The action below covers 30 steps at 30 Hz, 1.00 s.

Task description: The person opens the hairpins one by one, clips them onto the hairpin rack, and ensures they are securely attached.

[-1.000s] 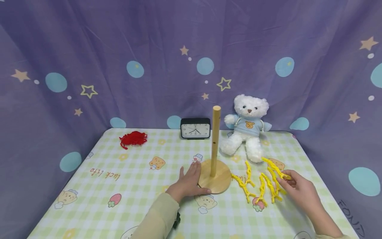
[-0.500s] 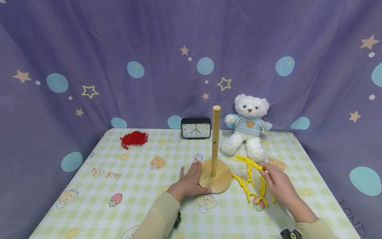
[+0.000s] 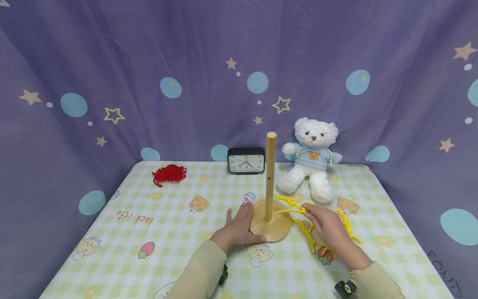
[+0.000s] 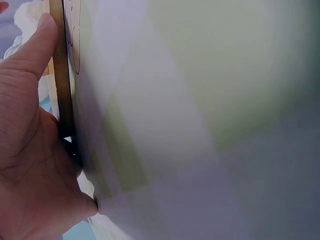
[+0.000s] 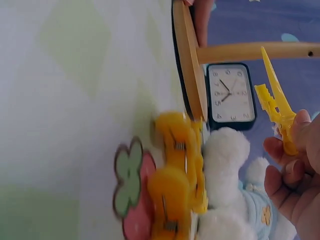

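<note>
In the head view, my right hand [image 3: 326, 222] pinches a yellow hair clip [image 3: 293, 204] by its handle end. Its two long prongs are spread apart, tips near the wooden pole [image 3: 270, 174]. The right wrist view shows the held clip [image 5: 275, 100] with one smooth pointed prong and one toothed prong. My left hand [image 3: 237, 228] rests along the left and front rim of the round wooden base [image 3: 274, 232], fingers and thumb extended. The left wrist view shows that thumb on the base's edge [image 4: 61, 75]. Other yellow clips [image 3: 308, 238] lie right of the base, partly behind my right hand.
A black alarm clock [image 3: 246, 161] stands behind the pole. A white teddy bear [image 3: 313, 155] in a blue top sits at the back right. Red yarn [image 3: 169, 173] lies at the back left of the checked tablecloth [image 3: 179, 245]. A purple curtain [image 3: 201, 50] hangs behind.
My right hand has taken a hair clip from the right-hand group and carried it left to beside the pole, its prongs now spread. My left hand has stayed on the base.
</note>
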Motion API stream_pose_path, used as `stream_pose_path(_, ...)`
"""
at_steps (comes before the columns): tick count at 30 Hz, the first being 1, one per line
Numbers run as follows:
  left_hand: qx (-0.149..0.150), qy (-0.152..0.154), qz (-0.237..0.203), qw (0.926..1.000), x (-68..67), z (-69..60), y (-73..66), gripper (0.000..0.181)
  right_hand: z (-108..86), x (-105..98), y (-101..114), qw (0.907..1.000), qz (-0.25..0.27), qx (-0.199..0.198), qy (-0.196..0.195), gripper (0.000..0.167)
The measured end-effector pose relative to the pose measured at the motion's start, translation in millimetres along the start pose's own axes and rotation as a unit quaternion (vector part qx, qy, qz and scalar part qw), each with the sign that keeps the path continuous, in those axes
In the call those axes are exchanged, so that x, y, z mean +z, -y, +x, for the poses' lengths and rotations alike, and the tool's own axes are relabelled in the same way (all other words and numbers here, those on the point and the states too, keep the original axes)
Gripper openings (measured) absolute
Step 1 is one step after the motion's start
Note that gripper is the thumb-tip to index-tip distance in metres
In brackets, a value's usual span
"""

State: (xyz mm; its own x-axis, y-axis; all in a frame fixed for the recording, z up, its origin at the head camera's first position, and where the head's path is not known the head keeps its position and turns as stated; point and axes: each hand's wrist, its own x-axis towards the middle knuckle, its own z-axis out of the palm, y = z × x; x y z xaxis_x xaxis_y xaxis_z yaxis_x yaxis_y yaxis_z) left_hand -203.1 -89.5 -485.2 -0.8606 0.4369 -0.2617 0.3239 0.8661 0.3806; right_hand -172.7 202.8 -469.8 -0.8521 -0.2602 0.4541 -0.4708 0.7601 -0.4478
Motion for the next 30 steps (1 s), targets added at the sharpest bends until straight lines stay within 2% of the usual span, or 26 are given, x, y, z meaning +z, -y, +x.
stream_pose_path(9,-0.01,0.008,0.006,0.9999,0.4,1.8,-1.5,0.118,10.9,21,11,0.9994,0.026,-0.017,0.017,0.028)
stream_pose_path(15,-0.003,0.006,0.008,0.9999,1.1,3.1,-0.8,0.118,18.0,32,19,0.9987,0.035,-0.034,0.015,0.028)
stream_pose_path(30,-0.004,0.006,0.01,0.9999,-2.0,-0.2,-2.4,0.117,19.9,45,28,0.9983,0.048,-0.011,0.032,0.027)
